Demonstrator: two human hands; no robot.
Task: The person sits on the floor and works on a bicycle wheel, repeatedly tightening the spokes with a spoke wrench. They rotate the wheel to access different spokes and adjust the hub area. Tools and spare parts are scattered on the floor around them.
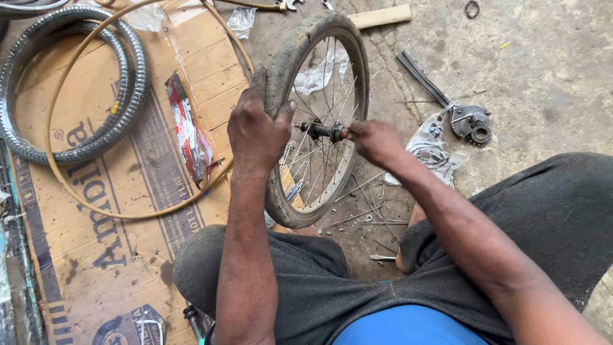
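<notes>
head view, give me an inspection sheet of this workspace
surface: bare concrete floor, dusty, with flattened cardboard on the left
job's things: bicycle wheel standing upright on its worn tyre; hub axle at its centre
clutter: spare tyre and tan hoop on the cardboard, red wrapper, plastic bag, metal bracket with strap, wood strip, loose spokes and small nuts
hands: left hand grips the tyre; right hand pinches the axle end
cables: nothing seen
surroundings: person's dark trousers and knees, close to the wheel
</notes>
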